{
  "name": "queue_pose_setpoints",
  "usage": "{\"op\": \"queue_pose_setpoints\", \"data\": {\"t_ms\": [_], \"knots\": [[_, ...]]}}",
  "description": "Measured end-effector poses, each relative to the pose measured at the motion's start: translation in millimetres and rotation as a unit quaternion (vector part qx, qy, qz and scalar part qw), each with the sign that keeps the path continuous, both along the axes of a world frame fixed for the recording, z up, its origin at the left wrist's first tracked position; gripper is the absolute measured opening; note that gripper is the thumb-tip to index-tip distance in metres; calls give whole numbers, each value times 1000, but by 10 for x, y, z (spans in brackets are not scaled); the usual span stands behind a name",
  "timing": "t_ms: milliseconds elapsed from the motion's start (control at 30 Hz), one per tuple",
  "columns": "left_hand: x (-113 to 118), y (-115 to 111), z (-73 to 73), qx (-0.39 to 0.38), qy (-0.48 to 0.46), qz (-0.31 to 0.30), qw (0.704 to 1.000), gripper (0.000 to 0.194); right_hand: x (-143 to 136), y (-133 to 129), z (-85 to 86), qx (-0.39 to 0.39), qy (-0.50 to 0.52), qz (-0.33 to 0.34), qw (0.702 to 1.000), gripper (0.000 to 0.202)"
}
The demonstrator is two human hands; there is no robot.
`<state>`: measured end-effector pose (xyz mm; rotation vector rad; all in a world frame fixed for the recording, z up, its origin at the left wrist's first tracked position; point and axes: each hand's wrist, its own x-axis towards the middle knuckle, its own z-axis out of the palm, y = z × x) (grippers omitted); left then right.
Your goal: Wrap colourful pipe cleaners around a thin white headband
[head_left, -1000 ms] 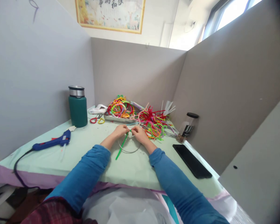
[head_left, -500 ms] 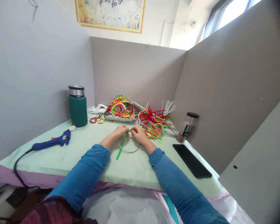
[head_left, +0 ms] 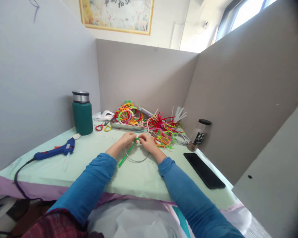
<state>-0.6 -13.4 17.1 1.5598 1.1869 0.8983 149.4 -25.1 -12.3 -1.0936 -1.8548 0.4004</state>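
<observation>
My left hand [head_left: 128, 139] and my right hand [head_left: 147, 141] meet over the middle of the table, fingers pinched close together. Between the fingertips a green pipe cleaner [head_left: 126, 156] is bent at the top of a thin grey wire ring [head_left: 136, 161]. Its loose end slants down to the left, across the ring's left side. My left fingers close on the green pipe cleaner beside the ring. With my right fingertips I grip the ring where the green wraps it; the exact contact is partly hidden by the fingers.
Behind my hands, a metal tray [head_left: 126, 126] holds colourful pipe-cleaner rings, beside a loose pile of pipe cleaners [head_left: 161, 127]. To the left are a green bottle [head_left: 82, 114], scissors [head_left: 107, 128] and a blue glue gun [head_left: 57, 149]. A black phone [head_left: 204, 171] and a jar [head_left: 200, 135] are right.
The loose end of the green pipe cleaner has swung left and slightly up. Both hands stay in nearly the same place at the top of the ring.
</observation>
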Motion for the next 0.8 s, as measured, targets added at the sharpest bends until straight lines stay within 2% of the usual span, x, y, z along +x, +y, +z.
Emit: {"op": "queue_pose_setpoints", "data": {"t_ms": [300, 533, 800], "knots": [[-28, 127, -117, 18, 0, -11, 1000, 11, 16, 22, -31, -8, 0, -7, 1000, 13], [-33, 122, -125, 38, 45, -17, 998, 20, 20, 23, -41, 0, 3, -7, 1000, 14], [-35, 121, -120, 53, 42, -27, 997, 14, 22, 70, -64, -12, 15, -3, 1000, 12]]}}
